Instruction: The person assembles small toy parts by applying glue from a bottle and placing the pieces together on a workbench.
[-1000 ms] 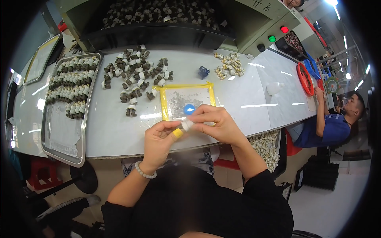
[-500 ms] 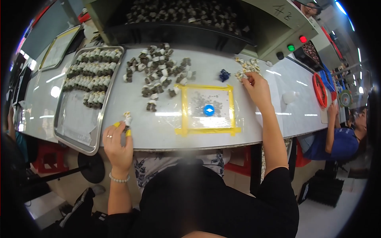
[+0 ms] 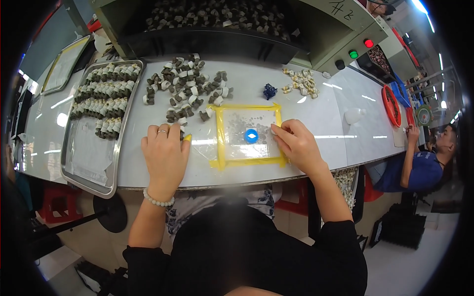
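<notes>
My left hand point(image 3: 164, 155), a ring on one finger and yellow on the thumb tip, is bent over a small grey-and-white piece point(image 3: 183, 133) that shows between thumb and fingers. This spot lies at the near edge of a loose pile of grey-and-white pieces point(image 3: 190, 88). My right hand point(image 3: 299, 146) pinches a small pale piece point(image 3: 274, 129), mostly covered by the fingertips. It hovers at the right side of a yellow-taped square point(image 3: 220, 140), on which a round blue disc point(image 3: 251, 136) lies among grey smudges.
A metal tray point(image 3: 118, 165) at the left holds rows of similar pieces. Small cream pieces point(image 3: 303, 83) and a dark blue lump point(image 3: 269, 91) lie beyond my right hand. A machine with a black bin point(image 3: 217, 43) borders the table's far side. Another person point(image 3: 419, 172) sits at the right.
My right hand has come back from the cream pieces to the taped square. My left hand has moved right and forward to the pile; the white-topped piece it held no longer shows.
</notes>
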Demonstrator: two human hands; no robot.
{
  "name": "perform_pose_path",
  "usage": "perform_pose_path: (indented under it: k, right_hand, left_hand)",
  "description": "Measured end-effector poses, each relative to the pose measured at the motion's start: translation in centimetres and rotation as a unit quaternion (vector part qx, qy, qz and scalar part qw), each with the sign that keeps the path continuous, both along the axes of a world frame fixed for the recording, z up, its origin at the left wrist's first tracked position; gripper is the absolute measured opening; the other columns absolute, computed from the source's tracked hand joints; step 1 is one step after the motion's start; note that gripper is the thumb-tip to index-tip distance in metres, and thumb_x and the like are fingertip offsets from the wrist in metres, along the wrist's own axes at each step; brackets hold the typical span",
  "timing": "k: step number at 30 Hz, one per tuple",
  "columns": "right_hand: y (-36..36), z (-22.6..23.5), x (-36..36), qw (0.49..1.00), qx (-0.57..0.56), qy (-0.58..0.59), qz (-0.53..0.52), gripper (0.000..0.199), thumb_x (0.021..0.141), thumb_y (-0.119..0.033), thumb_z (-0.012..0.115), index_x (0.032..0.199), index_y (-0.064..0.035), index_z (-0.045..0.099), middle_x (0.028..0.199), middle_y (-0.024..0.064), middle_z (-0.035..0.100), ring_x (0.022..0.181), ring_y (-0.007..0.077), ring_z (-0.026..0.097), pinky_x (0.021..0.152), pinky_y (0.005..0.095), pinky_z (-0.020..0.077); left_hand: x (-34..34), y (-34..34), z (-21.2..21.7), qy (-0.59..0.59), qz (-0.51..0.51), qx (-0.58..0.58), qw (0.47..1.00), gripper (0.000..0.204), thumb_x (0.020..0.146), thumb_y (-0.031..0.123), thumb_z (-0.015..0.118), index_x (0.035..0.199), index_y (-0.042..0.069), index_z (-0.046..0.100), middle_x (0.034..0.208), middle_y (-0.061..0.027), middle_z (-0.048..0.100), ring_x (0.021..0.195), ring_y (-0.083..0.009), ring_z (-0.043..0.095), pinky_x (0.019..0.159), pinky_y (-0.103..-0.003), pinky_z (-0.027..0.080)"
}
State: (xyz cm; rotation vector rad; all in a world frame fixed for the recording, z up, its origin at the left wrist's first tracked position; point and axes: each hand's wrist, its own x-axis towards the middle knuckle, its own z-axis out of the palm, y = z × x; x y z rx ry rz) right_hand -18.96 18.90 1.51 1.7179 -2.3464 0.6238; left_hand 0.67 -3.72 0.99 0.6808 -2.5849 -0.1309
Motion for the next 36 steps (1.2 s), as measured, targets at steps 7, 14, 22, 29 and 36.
perform_pose_path:
  k: [7,14,22,29,36]
  right_hand:
    - [0.2,-0.7,-0.4,0.997,-0.028,-0.063,-0.039,0.021,0.077,-0.007,0.069,0.097,-0.0014,0.067,0.090,0.0093,0.061,0.076,0.0217,0.059,0.066,0.0304,0.0496]
    - [-0.9,0.2,0.4,0.983,-0.036,-0.178,-0.010,0.019,0.077,-0.006,0.069,0.095,-0.0019,0.068,0.089,0.0085,0.061,0.074,0.0203,0.060,0.065,0.0287,0.0497]
    - [-3.8,1.3,0.9,0.995,0.013,-0.066,0.069,0.021,0.074,-0.006,0.069,0.094,-0.0041,0.069,0.084,0.0083,0.061,0.076,0.0232,0.060,0.065,0.0314,0.0501]
    - [-4.0,1.6,1.1,0.991,0.012,-0.116,0.065,0.021,0.075,-0.005,0.068,0.096,-0.0015,0.068,0.084,0.0096,0.061,0.074,0.0224,0.060,0.066,0.0298,0.0497]
    - [-2.7,1.3,1.7,0.941,-0.047,-0.335,0.017,0.024,0.080,-0.002,0.066,0.104,-0.0012,0.067,0.090,0.0080,0.063,0.077,0.0145,0.058,0.070,0.0255,0.0471]
  left_hand:
    - [0.5,0.1,-0.7,0.032,-0.053,-0.001,0.998,0.029,0.069,0.006,0.068,0.098,0.005,0.064,0.091,-0.0064,0.058,0.091,-0.0236,0.052,0.077,-0.039,0.035]
    - [0.8,4.5,0.0,0.235,-0.164,0.359,0.888,0.035,0.069,-0.006,0.070,0.103,0.000,0.063,0.094,-0.0117,0.056,0.086,-0.0196,0.057,0.075,-0.033,0.049]
    - [-1.3,6.6,-1.8,0.299,-0.208,0.705,0.608,0.036,0.077,-0.016,0.062,0.112,-0.006,0.057,0.107,-0.0070,0.049,0.097,-0.0151,0.056,0.089,-0.026,0.049]
    - [-1.9,6.8,-2.6,0.281,-0.168,0.746,0.580,0.035,0.080,-0.012,0.060,0.115,-0.007,0.057,0.109,-0.0055,0.052,0.099,-0.0125,0.056,0.089,-0.027,0.050]
    - [-1.7,6.9,-3.4,0.293,-0.180,0.717,0.607,0.032,0.080,-0.011,0.062,0.112,-0.008,0.057,0.109,-0.0138,0.059,0.097,-0.0208,0.062,0.090,-0.033,0.052]
